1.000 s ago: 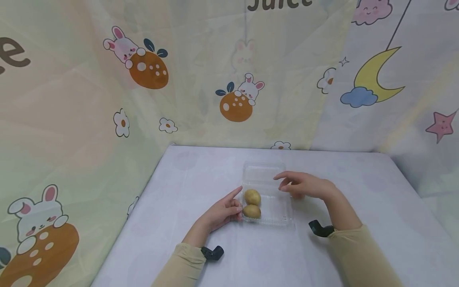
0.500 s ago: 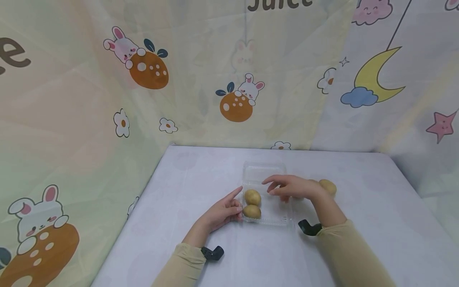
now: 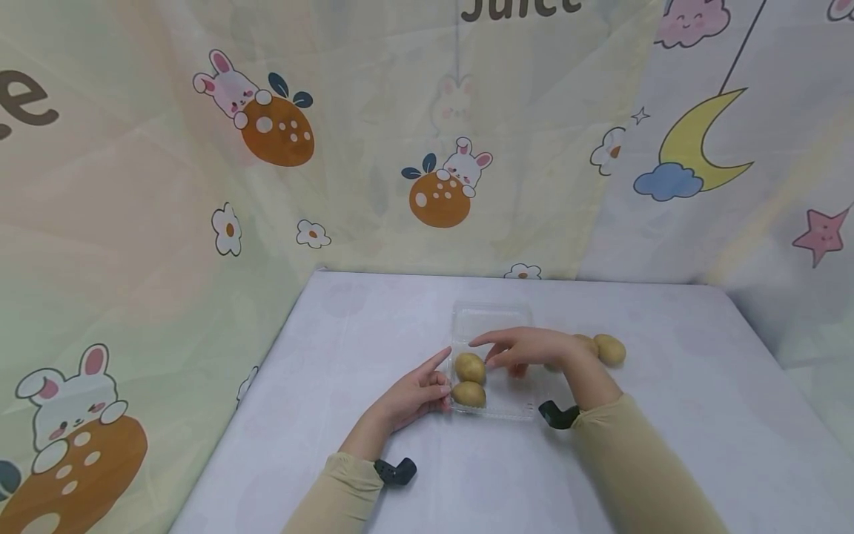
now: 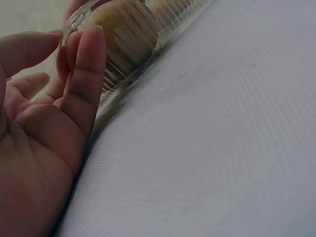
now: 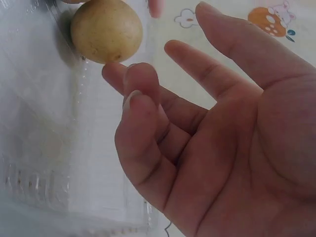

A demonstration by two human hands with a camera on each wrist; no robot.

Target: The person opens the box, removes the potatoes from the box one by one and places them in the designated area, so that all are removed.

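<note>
A clear plastic clamshell container (image 3: 510, 397) lies with its lid (image 3: 490, 317) folded back, away from me. Two potatoes, a rear one (image 3: 470, 367) and a front one (image 3: 469, 394), sit along its left side. My left hand (image 3: 415, 394) holds the container's left edge, thumb at the rim (image 4: 81, 17) and index finger stretched along the side. Over the container hovers my right hand (image 3: 527, 348), its fingers loosely bent and holding nothing. Its fingertips are close to the rear potato, also seen in the right wrist view; whether they touch it I cannot tell.
On the white table (image 3: 373, 319), right of the container, lie more potatoes (image 3: 610, 349), partly hidden behind my right hand and wrist. A printed curtain (image 3: 360, 148) rises behind and beside the table. Each wrist carries a small black camera (image 3: 396, 472).
My right hand has moved left over the container toward the rear potato, uncovering potatoes on the table at the right. The left hand and container stay put.
</note>
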